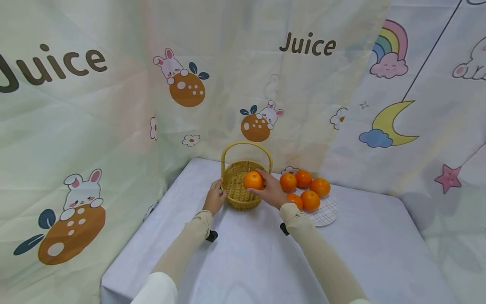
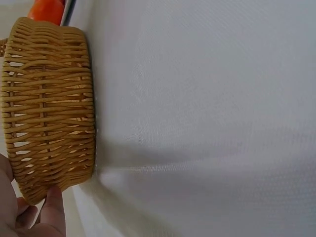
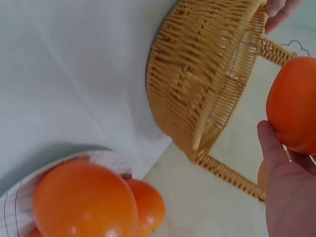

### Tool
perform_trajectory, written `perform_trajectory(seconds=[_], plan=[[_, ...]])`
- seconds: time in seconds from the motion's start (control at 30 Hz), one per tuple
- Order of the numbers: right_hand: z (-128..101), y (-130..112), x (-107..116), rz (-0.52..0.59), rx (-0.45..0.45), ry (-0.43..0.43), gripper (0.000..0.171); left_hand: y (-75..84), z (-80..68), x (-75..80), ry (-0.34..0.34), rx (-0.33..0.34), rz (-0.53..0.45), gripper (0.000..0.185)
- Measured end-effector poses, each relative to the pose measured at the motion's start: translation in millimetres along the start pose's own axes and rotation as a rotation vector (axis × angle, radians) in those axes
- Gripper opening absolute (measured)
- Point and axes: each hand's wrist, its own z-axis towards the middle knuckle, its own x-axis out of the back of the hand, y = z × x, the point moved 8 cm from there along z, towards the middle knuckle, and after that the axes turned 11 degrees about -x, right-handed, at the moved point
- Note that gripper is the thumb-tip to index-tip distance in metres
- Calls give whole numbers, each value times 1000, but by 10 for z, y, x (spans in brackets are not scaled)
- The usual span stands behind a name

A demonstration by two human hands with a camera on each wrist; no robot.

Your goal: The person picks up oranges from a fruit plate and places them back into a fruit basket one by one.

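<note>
A yellow wicker basket (image 1: 242, 207) with an arched handle stands on the table. My left hand (image 1: 215, 197) holds it at its left side, near the foot of the handle; in the left wrist view the thumb (image 2: 53, 210) lies against the weave. Over the basket's opening, my right hand (image 1: 271, 190) grips an orange (image 1: 253, 180) between thumb and fingers. From the right wrist view, this orange (image 3: 296, 104) is above the rim level, beside the handle. No fruit shows on the visible part of the basket's floor.
Right of the basket, a white plate (image 1: 329, 213) with a grid pattern bears several oranges (image 1: 310, 201), partly behind my right hand. A white cloth (image 1: 243, 253) covers the table. Printed curtains (image 1: 228, 63) hang close behind and to the left.
</note>
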Motion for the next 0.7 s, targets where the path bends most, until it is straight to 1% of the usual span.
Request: perform_trajectory(seconds=[0.13,0.23,0.47,0.57,0.7], plan=[[48,-6,-153,16,-17,-13,82,3,4,1,-18,-8,25,52],[84,1,-266,21,-24,-21,81,0,4,17,-16,-4,41,52],[129,88,-450,8,-84,-15,82,10,-13,30,-11,16,41,53],[121,103,-497,-22,-93,-11,82,15,-20,17,-17,24,43,53],[114,137,-550,-89,-109,-11,83,21,-14,-4,-24,25,39,53]])
